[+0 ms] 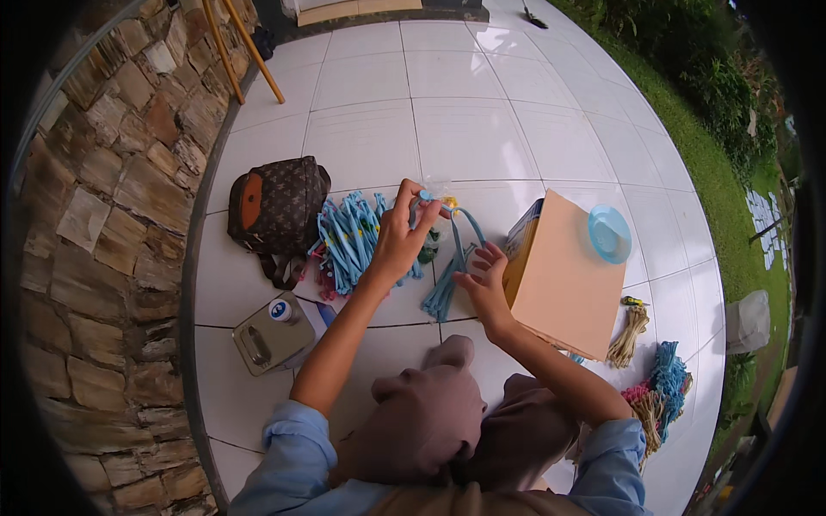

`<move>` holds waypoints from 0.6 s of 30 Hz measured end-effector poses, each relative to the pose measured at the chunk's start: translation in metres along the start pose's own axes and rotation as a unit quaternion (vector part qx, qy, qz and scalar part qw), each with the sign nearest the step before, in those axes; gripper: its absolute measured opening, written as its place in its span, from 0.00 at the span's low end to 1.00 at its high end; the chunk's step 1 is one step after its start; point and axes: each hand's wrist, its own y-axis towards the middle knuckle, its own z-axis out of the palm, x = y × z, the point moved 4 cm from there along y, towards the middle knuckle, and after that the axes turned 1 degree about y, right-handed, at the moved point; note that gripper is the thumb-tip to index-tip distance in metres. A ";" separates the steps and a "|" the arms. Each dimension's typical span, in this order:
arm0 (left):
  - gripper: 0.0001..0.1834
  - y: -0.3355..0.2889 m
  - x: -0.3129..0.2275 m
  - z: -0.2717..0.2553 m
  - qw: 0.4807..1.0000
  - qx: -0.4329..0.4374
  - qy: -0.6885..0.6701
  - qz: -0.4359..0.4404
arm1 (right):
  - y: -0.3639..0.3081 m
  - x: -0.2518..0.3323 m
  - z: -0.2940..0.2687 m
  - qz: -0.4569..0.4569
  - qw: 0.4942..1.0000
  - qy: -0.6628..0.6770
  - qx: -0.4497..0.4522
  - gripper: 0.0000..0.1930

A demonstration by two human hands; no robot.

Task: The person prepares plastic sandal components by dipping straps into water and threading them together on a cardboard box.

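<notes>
My left hand [401,230] is raised in front of me, thumb and fingers pinched on one end of a light blue strap [469,217]. The strap arches over to the right and hangs down toward my right hand [487,292]. That hand's fingers are curled around the strap's lower part. Below and between my hands, a small bunch of blue straps [439,292] rests on the tiles. Beside my left wrist is a larger heap of light blue straps [348,245] with small yellow and pink bits. A clear plastic bag [439,186] shows partly behind my left hand.
A cardboard box [568,284] bearing a light blue plastic dish [609,234] stands right. Beige cords [628,338] and blue bundles [668,378] lie beyond it. At left are a brown patterned backpack [288,202], a metal tin [271,344] and a stone wall [103,284].
</notes>
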 end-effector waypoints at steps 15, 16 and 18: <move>0.14 -0.009 0.127 0.104 0.977 0.110 -0.129 -0.132 | 0.034 -0.119 0.005 0.018 0.991 -0.100 -0.089 0.39; 0.13 -0.007 0.128 0.108 0.976 0.127 -0.093 -0.152 | 0.040 -0.114 0.005 -0.017 0.991 -0.091 -0.097 0.39; 0.13 -0.008 0.143 0.124 0.974 0.124 -0.095 -0.166 | 0.050 -0.115 0.007 0.013 0.994 -0.039 -0.104 0.39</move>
